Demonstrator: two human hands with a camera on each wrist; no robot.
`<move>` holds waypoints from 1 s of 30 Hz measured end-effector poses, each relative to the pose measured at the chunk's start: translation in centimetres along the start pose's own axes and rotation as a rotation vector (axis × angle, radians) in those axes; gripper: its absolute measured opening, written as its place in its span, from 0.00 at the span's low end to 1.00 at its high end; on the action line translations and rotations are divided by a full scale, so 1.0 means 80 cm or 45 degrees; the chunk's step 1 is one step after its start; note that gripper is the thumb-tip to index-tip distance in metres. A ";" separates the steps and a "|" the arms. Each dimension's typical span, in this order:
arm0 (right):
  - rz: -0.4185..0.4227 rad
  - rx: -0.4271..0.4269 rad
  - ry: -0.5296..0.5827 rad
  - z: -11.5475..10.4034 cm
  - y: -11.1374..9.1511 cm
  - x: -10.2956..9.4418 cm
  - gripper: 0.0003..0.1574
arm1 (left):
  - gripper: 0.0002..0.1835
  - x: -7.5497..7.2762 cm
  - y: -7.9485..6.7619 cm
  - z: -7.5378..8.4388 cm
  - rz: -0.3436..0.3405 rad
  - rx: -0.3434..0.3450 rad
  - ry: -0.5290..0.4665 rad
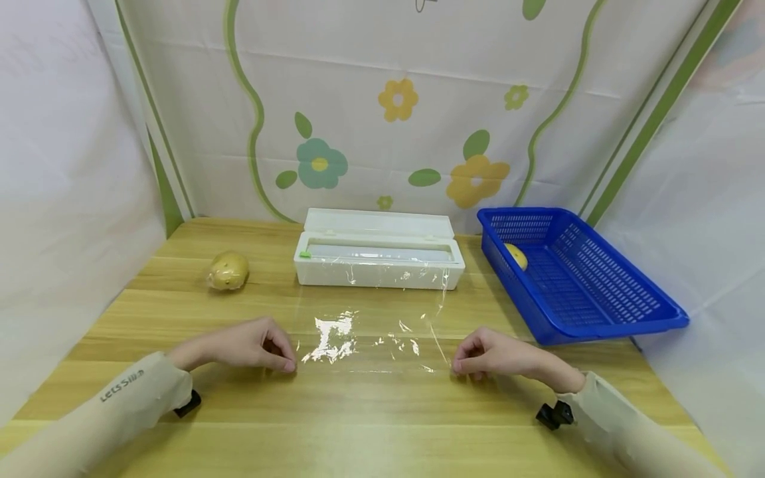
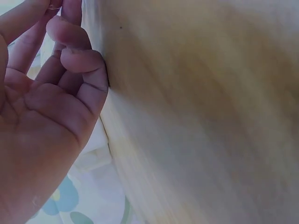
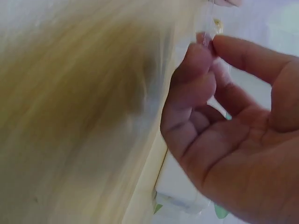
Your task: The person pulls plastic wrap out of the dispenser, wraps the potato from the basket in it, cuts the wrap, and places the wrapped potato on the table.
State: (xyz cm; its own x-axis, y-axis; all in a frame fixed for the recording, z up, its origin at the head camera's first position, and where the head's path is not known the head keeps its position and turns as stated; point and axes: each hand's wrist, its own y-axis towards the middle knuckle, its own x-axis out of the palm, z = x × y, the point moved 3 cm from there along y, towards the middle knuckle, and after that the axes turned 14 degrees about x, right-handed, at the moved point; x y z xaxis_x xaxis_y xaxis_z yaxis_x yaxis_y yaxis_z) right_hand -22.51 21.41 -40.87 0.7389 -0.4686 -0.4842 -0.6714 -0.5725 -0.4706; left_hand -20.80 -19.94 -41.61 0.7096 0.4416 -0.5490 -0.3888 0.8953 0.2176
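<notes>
Right of the film (image 1: 376,335), only head view shows a basket (image 1: 564,282).

You pinch the near corners of a clear, shiny plastic sheet (image 1: 372,335) with your left hand (image 1: 254,345) and right hand (image 1: 499,355) — it spreads wide between them, reaching back to the open white box (image 1: 379,273).

The wrist views crop the left hand (image 2: 46,116) and right hand (image 3: 238,133), while the blue basket (image 1: 558,279) partly hides a yellow fruit (image 1: 518,256).
</notes>
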 end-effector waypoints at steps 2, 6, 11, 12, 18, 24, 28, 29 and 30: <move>0.048 0.013 -0.024 0.000 0.001 0.001 0.13 | 0.06 0.000 0.000 -0.001 0.006 -0.017 -0.008; 0.128 0.050 -0.024 -0.002 0.003 0.003 0.18 | 0.06 0.001 -0.002 -0.002 0.018 -0.052 -0.015; 0.197 0.097 0.015 -0.005 0.003 0.007 0.17 | 0.06 0.000 0.000 0.001 0.012 -0.032 0.010; 0.213 0.108 0.007 -0.005 0.003 0.008 0.17 | 0.06 0.000 0.001 0.002 0.010 -0.029 0.013; 0.290 0.134 -0.107 -0.004 0.005 0.013 0.14 | 0.08 0.001 0.003 0.003 0.002 -0.058 0.044; 0.323 0.111 -0.119 -0.006 0.007 0.016 0.11 | 0.05 0.004 0.004 -0.003 0.036 -0.097 0.058; 0.326 0.093 -0.111 -0.007 0.007 0.018 0.11 | 0.04 0.007 0.005 -0.003 0.050 -0.118 0.077; 0.328 0.089 -0.115 -0.007 0.007 0.018 0.11 | 0.04 0.008 0.005 -0.003 0.052 -0.119 0.086; 0.326 0.087 -0.110 -0.008 0.006 0.019 0.11 | 0.04 0.008 0.005 -0.002 0.051 -0.117 0.092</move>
State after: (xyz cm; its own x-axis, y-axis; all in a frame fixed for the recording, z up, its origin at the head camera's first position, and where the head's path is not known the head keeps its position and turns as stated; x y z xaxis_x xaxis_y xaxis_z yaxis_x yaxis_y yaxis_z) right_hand -21.73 20.02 -41.38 0.5388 -0.5315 -0.6536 -0.8403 -0.3946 -0.3718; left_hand -20.59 -19.26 -42.01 0.6496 0.4682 -0.5990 -0.4704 0.8665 0.1671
